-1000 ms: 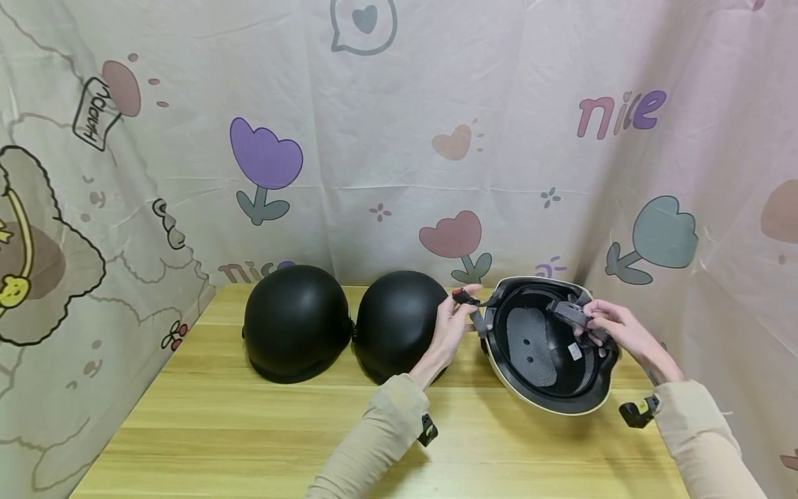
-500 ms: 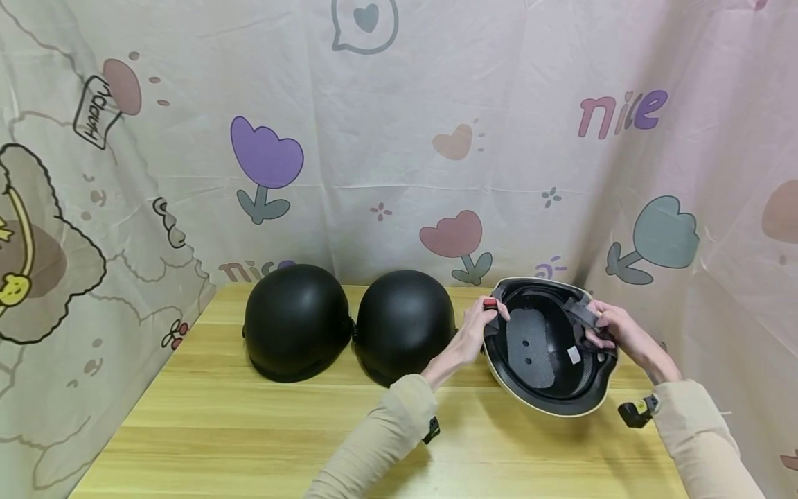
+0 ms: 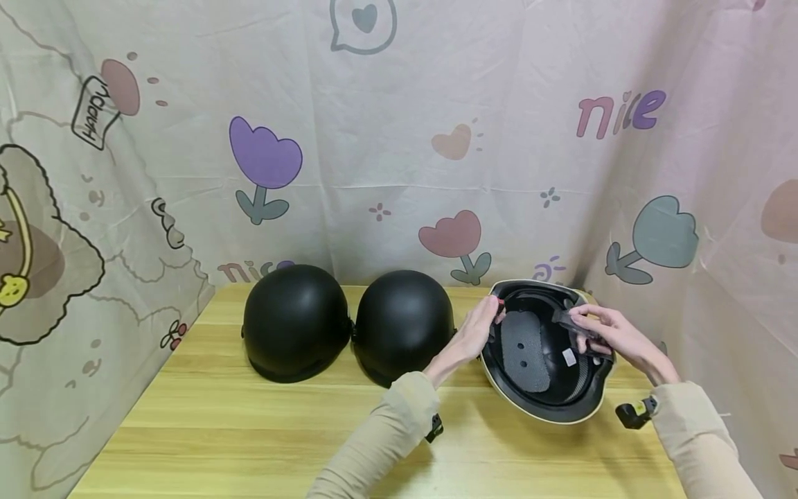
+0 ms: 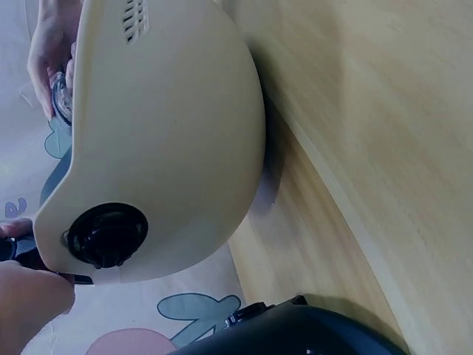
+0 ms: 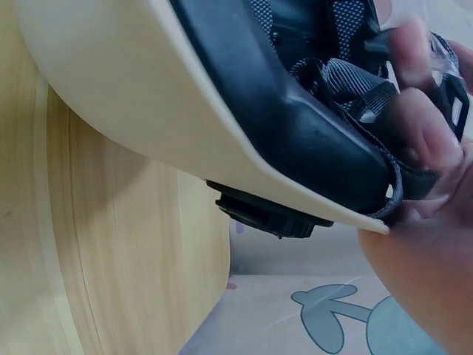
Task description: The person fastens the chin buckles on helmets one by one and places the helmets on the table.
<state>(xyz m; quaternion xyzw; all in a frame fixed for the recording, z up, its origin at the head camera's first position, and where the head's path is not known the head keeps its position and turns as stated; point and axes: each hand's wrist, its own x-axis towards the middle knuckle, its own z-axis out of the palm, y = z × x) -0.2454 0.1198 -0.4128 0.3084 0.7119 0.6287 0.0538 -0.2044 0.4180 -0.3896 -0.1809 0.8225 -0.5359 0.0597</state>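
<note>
A cream helmet (image 3: 544,410) lies tipped on its crown, its black padded inside turned up and toward the head view. At its left rim my left hand (image 3: 467,337) holds a chin-strap buckle, of which only a red edge (image 3: 501,305) shows past the fingers. My right hand (image 3: 614,334) pinches the dark chin strap (image 3: 566,320) over the right side of the opening. In the left wrist view, the smooth shell (image 4: 174,126) carries a round black side knob (image 4: 108,234). In the right wrist view, folded grey webbing (image 5: 351,81) runs beneath my curled fingers.
Two black helmets, a left one (image 3: 296,324) and a middle one (image 3: 404,326), stand dome-up side by side, left of the cream one. A wooden table (image 3: 249,436) carries everything. Patterned cloth (image 3: 374,138) hangs behind and at both sides.
My left hand has moved right with the buckle, from beside the rim onto it. The right hand keeps the strap and has shifted slightly. The cream helmet has moved a little left and down.
</note>
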